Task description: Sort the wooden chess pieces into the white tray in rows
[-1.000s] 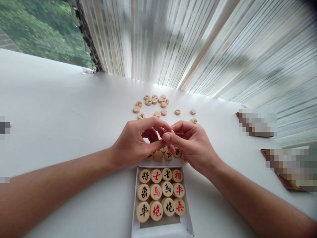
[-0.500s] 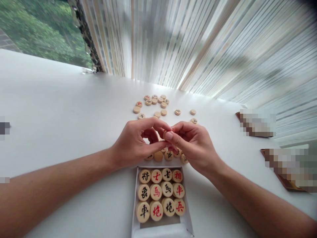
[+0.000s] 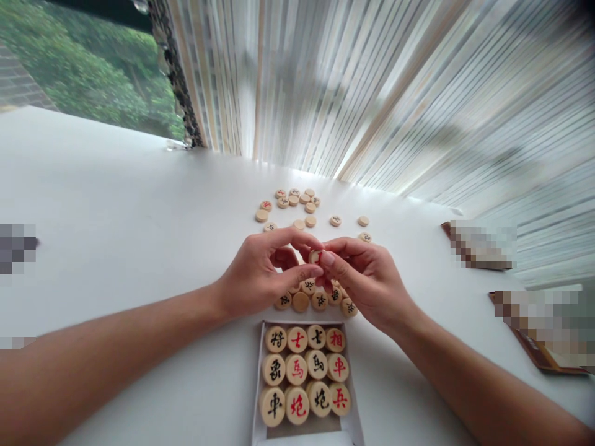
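Between my fingertips, above the table, is a small round xiangqi piece [image 3: 317, 257] with red marking, its face partly covered. My left hand [image 3: 260, 269] grips its left side with thumb and fingers curved round. On the other side my right hand [image 3: 362, 266] pinches it between thumb and index finger. Just below the hands lies a cluster of loose xiangqi pieces [image 3: 320, 301], some partly hidden by my fingers. Closer to me sits an open white box [image 3: 257, 396] with rows of stacked wooden pieces [image 3: 296, 370], faces up, lettered in red or black.
More loose pieces [image 3: 294, 201] are scattered farther back on the white table [image 3: 139, 204], some face down. Two brown-edged, blurred-out objects [image 3: 478, 248] stand at the right. A string curtain [image 3: 297, 80] hangs along the far edge, beside a window [image 3: 93, 80].
The view has shifted, so the table and box appear slightly lower. The red-marked piece now shows between my fingertips, where it was hidden before. Both hands stay together.
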The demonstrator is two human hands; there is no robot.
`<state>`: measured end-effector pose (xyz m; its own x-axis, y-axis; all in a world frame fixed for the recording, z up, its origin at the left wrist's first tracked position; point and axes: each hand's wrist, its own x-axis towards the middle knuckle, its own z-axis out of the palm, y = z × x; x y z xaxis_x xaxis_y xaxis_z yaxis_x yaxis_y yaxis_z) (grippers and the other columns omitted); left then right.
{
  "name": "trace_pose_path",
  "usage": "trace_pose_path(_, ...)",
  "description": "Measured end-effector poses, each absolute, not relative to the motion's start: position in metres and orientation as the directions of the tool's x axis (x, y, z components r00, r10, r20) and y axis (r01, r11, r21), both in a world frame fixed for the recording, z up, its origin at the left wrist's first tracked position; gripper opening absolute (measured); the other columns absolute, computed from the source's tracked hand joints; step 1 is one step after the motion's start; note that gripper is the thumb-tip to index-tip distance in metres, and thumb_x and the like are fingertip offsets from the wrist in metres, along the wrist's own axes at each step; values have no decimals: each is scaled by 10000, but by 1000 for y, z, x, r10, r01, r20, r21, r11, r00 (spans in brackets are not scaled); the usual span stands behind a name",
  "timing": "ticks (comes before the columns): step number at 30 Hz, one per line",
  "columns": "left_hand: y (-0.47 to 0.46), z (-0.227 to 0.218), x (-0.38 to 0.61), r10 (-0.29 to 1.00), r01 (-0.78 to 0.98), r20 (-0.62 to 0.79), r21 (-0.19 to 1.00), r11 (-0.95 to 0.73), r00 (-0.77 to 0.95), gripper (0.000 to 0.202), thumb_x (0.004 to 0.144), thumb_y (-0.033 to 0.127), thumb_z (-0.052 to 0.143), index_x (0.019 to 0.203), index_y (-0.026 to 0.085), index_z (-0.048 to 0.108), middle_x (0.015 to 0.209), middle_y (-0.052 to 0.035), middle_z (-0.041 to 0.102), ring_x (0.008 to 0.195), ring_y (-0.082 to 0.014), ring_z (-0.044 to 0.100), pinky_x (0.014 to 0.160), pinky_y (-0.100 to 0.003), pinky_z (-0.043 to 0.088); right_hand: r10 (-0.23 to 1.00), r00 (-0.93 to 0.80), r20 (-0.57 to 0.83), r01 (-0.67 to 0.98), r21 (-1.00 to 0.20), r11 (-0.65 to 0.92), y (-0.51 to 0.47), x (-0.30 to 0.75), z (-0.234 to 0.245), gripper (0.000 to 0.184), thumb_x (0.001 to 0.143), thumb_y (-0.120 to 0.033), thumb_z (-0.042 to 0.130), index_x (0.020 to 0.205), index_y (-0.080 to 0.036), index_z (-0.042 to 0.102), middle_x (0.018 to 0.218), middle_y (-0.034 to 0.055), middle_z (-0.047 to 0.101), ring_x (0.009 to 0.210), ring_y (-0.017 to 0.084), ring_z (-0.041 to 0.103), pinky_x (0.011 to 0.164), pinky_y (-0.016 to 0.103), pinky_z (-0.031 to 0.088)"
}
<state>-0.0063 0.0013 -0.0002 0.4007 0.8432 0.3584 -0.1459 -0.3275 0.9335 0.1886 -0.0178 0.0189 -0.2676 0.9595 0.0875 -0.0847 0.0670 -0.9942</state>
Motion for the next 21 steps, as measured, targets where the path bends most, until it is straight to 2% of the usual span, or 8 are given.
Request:
trace_pose_path(3,2,0,-7,868,-140,323,946,-292,378,233,875,189,829,1086,147,739,866,-22,736,590,-85,673,519,-172,550,956,-281,89,-90,-994,67,-16,190,19,232,886,-412,879,972,-200,845,740,32,775,619,136,688,585,251,597)
trace_pose_path(8,4,-2,-7,879,-163,310,950,-267,363,259,898,245,819,1119,144,729,868,-22,708,572,-83,662,497,-173,547,960,-253,121,-19,-993,121,-17,191,21,285,833,-415,923,1014,-205,858,741,32,780,643,165,720,614,294,648)
trace_pose_path(13,5,-2,-6,891,-181,298,951,-249,343,260,863,272,863,1024,127,720,856,-33,731,558,-75,644,478,-162,533,962,-238,133,-1,-991,137,-18,192,21,310,843,-402,917,1058,-192,840,757,43,805,646,178,759,617,312,672)
trace_pose_path(18,6,-3,-7,893,-195,286,954,-229,347,357,832,284,898,1107,121,740,876,-40,752,556,-77,661,489,-170,541,960,-227,164,-21,-986,164,-18,193,25,343,833,-360,930,1102,-183,811,755,44,819,608,172,762,567,287,655)
trace_pose_path(21,5,-4,-8,890,-171,293,954,-247,349,379,793,284,930,1090,123,759,843,-40,765,556,-84,664,495,-171,537,961,-230,156,-3,-987,159,-21,193,28,325,831,-363,933,1076,-180,821,732,43,813,593,171,754,566,291,655)
